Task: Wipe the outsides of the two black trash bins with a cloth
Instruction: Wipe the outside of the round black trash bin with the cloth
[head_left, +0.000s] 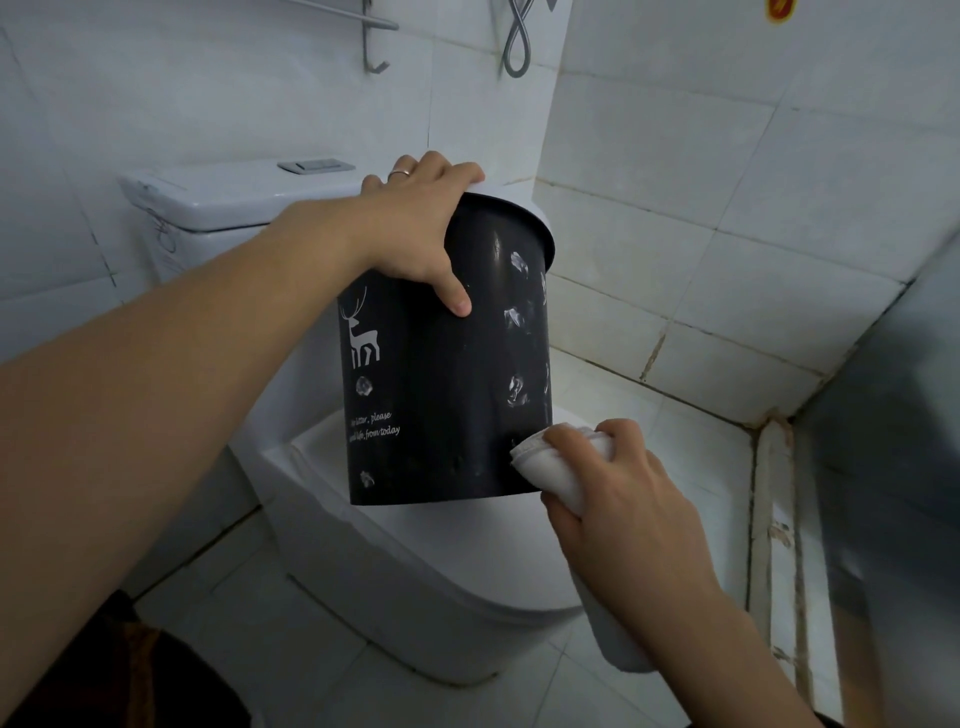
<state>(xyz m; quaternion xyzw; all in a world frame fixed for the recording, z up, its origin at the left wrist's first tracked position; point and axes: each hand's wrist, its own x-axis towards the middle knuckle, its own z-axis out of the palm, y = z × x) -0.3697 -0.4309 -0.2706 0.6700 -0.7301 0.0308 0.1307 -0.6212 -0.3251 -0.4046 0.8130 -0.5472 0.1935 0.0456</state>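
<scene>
1. The black trash bin (447, 364) sits at frame centre, its base resting on the closed toilet lid (415, 545), tilted slightly with the white rim (524, 208) toward 1 o'clock
2. The left hand (415, 228) grips the bin at its 11 o'clock edge: fingers curl over the rim, thumb (454, 299) presses the outer wall
3. The right hand (618, 499) is closed round a folded white cloth (550, 462), which touches the wall near the bin's 4 o'clock corner
4. Pale smears (517, 389) run up the wall from 3 to 1 o'clock; that strip reads as not yet wiped. Only one bin is in view
5. Risk: sideways cloth pressure low on the wall can skid the base across the smooth lid; only the left hand restrains it
6. Risk: the left palm and thumb cover part of the wall, so that patch can be missed unless the grip shifts
7. Risk: the cloth's hanging tail can drag across wiped surface, or the deer print (361, 338) side may be skipped
</scene>
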